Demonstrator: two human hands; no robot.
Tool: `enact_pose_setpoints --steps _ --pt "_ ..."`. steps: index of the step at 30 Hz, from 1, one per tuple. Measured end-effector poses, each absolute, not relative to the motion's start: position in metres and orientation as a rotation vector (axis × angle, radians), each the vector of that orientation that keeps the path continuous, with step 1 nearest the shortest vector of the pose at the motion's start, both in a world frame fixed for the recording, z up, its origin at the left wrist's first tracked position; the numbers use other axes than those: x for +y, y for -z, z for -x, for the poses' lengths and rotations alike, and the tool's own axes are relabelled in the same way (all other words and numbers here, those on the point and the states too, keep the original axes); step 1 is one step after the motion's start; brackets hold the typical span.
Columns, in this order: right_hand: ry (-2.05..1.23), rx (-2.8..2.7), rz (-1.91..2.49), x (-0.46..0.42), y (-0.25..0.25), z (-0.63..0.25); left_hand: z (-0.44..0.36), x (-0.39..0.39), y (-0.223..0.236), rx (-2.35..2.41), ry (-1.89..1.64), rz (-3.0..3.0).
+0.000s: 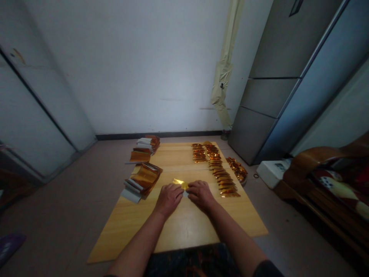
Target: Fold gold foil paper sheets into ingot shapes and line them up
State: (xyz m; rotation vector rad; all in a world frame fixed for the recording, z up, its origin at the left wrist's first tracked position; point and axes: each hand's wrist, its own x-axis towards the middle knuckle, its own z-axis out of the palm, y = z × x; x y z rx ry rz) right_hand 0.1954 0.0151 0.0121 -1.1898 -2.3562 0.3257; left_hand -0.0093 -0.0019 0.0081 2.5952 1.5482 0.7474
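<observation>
Pressing gold foil between left fingers and right fingers.

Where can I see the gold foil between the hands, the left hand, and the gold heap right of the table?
Gold foil [179, 183]: head view, on its gold end.
Left hand [168, 199]: head view, on the back of the hand.
Gold heap [236, 170]: head view, on its middle.
</observation>
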Motion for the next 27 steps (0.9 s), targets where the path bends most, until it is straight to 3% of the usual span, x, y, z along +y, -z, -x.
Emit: enact_pose_setpoints --steps 27 --pt "-0.395 -2.253 1.213 0.014 -0.007 -0.192 -0.006 -0.012 -0.011 1.732 -0.696 -2.555"
